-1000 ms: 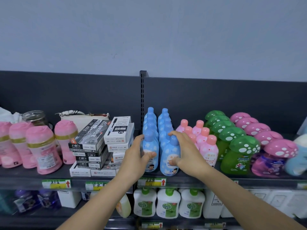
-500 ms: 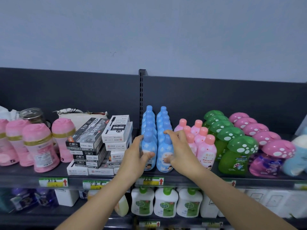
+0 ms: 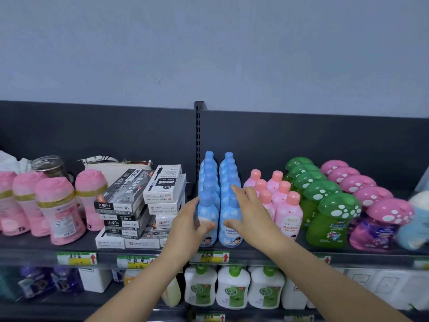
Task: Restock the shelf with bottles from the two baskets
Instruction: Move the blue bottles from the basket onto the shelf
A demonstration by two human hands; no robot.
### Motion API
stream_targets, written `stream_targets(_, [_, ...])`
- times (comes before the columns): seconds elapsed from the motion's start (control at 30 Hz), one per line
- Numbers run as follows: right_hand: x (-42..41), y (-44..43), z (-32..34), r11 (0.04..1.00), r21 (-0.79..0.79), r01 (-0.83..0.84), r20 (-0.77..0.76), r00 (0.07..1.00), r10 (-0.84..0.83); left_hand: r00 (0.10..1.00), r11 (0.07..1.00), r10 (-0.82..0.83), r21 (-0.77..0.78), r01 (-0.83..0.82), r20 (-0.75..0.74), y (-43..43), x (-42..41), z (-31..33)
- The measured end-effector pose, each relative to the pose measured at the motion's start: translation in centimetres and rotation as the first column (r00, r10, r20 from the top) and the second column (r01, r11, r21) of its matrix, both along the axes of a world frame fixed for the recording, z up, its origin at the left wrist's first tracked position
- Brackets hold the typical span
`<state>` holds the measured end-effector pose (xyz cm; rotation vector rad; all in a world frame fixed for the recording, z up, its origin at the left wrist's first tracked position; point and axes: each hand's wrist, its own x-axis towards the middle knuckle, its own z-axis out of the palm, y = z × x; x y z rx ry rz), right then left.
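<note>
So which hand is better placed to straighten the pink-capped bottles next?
Right, probably. The right hand holds the right blue bottle, next to the pink-capped bottles; the left hand holds the left blue bottle, farther away.

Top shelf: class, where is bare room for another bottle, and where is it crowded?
Bare: the front strip of the shelf before the pink jars. Crowded: boxes, blue bottles, pink-capped bottles and mushroom bottles stand packed side by side.

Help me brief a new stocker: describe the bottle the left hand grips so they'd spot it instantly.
Find the slotted upright in the dark back panel; two rows of blue bottles run forward right of it. It is the left row's front bottle, gripped by the left hand. Unlike its twin, it neighbours the stacked boxes, not the pink bottles.
</note>
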<state>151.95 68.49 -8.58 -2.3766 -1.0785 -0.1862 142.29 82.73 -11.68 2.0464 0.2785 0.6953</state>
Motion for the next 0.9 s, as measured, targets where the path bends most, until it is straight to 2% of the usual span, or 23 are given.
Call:
stream_targets(0.07, [0.0,-0.1,0.7,0.999,0.038,-0.016,-0.007,1.000,0.016,1.000,1.000,-0.003,-0.001,0.003,0.020,-0.1,-0.2,0.5])
stream_targets(0.17, [0.2,-0.1,2.2,0.998,0.058,-0.032,0.015,0.999,0.031,0.997,0.994,0.059,0.084,-0.064,0.059,-0.2,-0.3,1.5])
stream_targets(0.33, [0.8,0.2,3.5,1.000,-0.009,-0.023,0.031,0.999,0.024,0.990,0.949,0.131,0.282,-0.142,0.060,0.5,0.5,2.7])
stream_targets(0.47, [0.9,0.4,3.5,0.999,-0.045,0.006,0.024,1.000,-0.004,0.992,0.917,0.129,0.381,-0.121,0.005,0.5,0.8,3.2])
stream_targets(0.77, [1.1,0.5,3.6,0.999,-0.047,0.024,0.021,0.999,-0.024,0.985,0.909,0.173,0.387,-0.155,-0.012,-0.1,0.8,3.2])
stream_targets(0.9, [0.6,-0.4,3.6,1.000,-0.002,-0.022,-0.016,1.000,0.022,0.986,0.910,0.146,0.401,-0.105,-0.074,-0.1,0.7,3.4])
